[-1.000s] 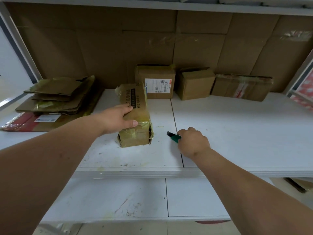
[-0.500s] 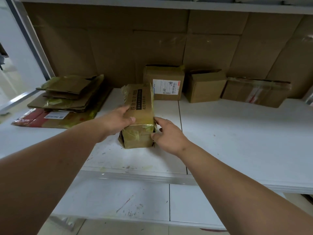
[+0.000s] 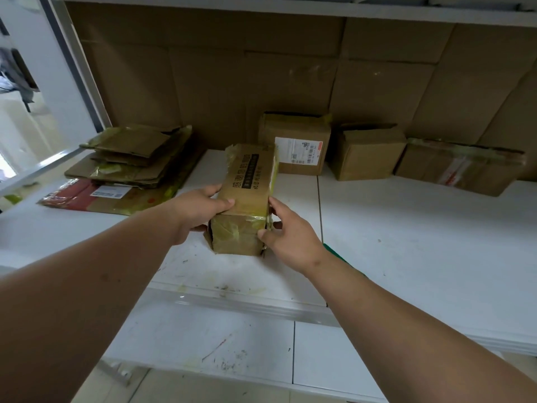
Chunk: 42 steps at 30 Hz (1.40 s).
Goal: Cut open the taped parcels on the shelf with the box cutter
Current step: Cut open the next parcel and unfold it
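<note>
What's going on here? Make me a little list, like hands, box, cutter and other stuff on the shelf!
left hand: grips the left side of the taped parcel
right hand: holds the parcel's right side, near the front end
box cutter: green, lying on the shelf, mostly hidden by the right wrist
back of shelf: labelled box, plain box, long taped box
left of shelf: stack of flattened cardboard

Dim yellowish light, daylight left, wide-angle warping.
</note>
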Tool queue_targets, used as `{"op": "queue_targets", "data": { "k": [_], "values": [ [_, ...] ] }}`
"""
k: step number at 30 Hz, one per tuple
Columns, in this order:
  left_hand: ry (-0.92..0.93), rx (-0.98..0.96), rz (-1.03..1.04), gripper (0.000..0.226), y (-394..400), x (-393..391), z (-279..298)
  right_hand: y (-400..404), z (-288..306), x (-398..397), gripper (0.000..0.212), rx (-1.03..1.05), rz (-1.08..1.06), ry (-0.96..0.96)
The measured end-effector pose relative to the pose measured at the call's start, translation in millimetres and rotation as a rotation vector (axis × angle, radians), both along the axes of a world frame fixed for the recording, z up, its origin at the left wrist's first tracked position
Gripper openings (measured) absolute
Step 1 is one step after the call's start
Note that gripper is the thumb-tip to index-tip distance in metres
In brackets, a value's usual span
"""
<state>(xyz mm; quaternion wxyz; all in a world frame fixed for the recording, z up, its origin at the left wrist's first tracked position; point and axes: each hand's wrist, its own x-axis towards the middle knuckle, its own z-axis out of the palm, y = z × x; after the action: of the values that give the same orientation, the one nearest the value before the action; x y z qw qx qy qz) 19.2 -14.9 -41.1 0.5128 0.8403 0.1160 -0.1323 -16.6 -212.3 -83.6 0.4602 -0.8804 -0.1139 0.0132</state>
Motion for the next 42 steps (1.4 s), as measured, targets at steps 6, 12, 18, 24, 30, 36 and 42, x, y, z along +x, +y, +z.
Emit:
{"op": "queue_targets", "data": {
  "k": [6,12,18,24,30,36,42],
  "values": [
    [0.014,-0.071,0.009,0.053,2.4,-1.1,2.7,-2.1,-0.6,-0.8,0.073,-0.041,-0.012,0.017],
    [0.052,-0.185,0.007,0.046,4.2,-4.8,9.3,-2.6,1.0,-2.9,0.080,-0.019,-0.021,0.011],
    [0.078,-0.099,-0.040,0.061,1.8,-6.4,14.2,-4.0,0.0,-8.4,0.058,0.061,-0.042,0.004],
    [-0.060,0.672,-0.383,0.121,-10.2,-4.1,29.7,-3.6,3.7,-11.7,0.042,0.123,0.014,0.049],
    [-0.122,0.817,-0.548,0.106,-13.4,-2.5,36.7,-25.0,9.2,-1.7,0.026,0.175,-0.282,-0.010],
    [-0.308,0.858,-0.484,0.072,0.5,1.2,26.8,-53.4,8.6,9.5,0.026,0.047,-0.687,-0.204],
    [-0.382,0.634,-0.271,0.072,9.8,3.1,5.9,-64.6,10.8,19.5,0.066,0.153,-0.661,-0.041]
  ]
}}
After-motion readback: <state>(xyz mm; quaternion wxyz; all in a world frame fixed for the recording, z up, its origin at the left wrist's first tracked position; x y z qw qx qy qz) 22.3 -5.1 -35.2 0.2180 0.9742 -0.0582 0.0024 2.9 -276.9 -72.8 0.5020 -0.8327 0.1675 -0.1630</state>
